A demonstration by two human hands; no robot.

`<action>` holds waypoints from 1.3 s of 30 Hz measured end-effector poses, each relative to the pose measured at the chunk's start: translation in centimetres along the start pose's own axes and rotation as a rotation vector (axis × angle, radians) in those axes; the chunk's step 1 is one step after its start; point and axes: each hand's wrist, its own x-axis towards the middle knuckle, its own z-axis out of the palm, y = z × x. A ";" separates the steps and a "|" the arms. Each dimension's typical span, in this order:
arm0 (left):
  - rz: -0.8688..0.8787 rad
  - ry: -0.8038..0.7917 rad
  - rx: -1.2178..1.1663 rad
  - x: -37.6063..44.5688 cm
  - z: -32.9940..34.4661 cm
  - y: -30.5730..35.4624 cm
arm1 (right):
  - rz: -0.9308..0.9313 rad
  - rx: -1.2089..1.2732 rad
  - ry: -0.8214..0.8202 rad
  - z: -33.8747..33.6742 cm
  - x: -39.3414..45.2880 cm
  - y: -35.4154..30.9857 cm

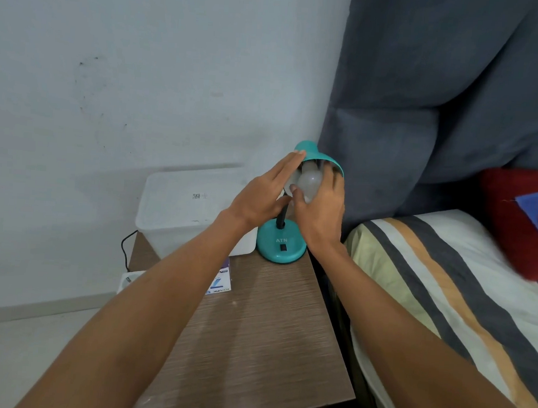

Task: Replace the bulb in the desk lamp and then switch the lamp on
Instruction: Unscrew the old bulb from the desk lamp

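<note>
A teal desk lamp stands at the back of the wooden bedside table [261, 340], its round base [280, 243] carrying a black switch. The teal shade [315, 154] tilts toward me on a black gooseneck. A white bulb [309, 181] sits in the mouth of the shade. My right hand [319, 210] wraps its fingers and thumb around the bulb. My left hand [263, 194] lies with flat, extended fingers against the shade's left rim, steadying it. A bulb box [221, 280] lies on the table, partly hidden by my left forearm.
A translucent white plastic bin [184, 207] sits left of the lamp. A black cable [126, 248] drops to a white power strip [130, 278] on the floor. A bed with a striped sheet [446, 296], grey headboard and red pillow [527, 222] borders the table's right side.
</note>
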 end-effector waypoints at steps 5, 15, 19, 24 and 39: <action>-0.013 -0.007 0.003 -0.2 -0.1 0.0 | -0.059 -0.149 -0.039 -0.3 0.5 0.0; -0.020 -0.021 -0.003 -0.2 -0.3 0.1 | -0.119 -0.151 -0.046 -0.8 0.3 0.6; -0.017 -0.021 0.010 -0.1 -0.5 -0.1 | -0.159 -0.132 -0.056 -0.6 0.1 1.2; -0.014 -0.033 0.025 -0.1 -0.4 -0.2 | -0.127 -0.182 -0.091 -0.6 0.7 0.9; -0.011 -0.015 0.017 -0.1 -0.6 0.1 | -0.165 -0.176 -0.066 -0.5 0.3 0.7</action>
